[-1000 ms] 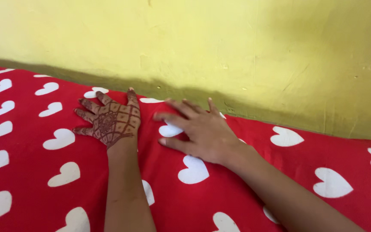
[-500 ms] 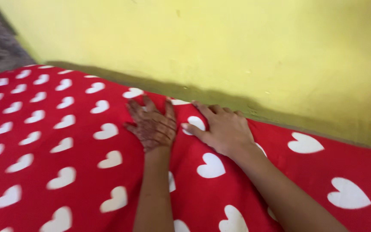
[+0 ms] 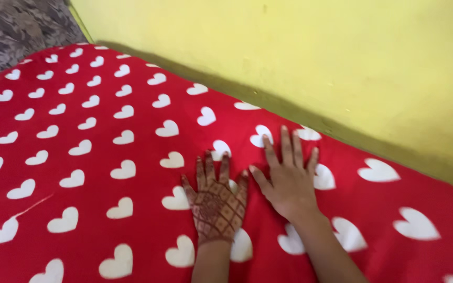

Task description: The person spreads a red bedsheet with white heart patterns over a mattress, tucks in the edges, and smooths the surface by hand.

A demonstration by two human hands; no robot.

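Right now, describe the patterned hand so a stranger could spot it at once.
On the red sheet with white hearts below the yellow wall, two hands lie flat, side by side. The left hand is the one whose back carries dark lattice henna; the right hand is bare.

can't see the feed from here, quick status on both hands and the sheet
Left hand flat, palm down, fingers spread, on red heart-print sheet. Right hand flat beside it, nearer yellow wall. Neither holds anything. Nothing lies on the sheet around the hands.
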